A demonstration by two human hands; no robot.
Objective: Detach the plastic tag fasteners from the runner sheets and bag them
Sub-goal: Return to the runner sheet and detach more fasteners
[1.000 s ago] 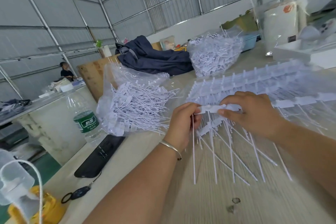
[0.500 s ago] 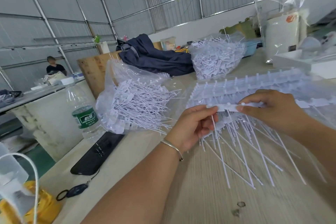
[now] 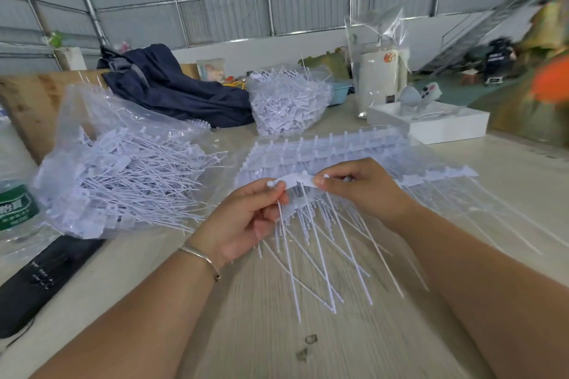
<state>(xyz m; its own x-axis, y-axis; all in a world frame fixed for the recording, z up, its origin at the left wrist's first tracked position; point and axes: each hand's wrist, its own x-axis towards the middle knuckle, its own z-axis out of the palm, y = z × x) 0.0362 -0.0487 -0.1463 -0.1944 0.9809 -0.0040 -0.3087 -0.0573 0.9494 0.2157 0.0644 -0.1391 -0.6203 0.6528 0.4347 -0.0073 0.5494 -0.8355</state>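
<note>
Hands, left hand and right hand, pinch one runner strip.

White matt plastic fasteners, glossy clear bag, seemingly wood-grain table.

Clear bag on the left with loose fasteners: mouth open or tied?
Open. The clear bag lies on its side on the table, and loose fasteners stick out of its mouth toward the left hand.
</note>
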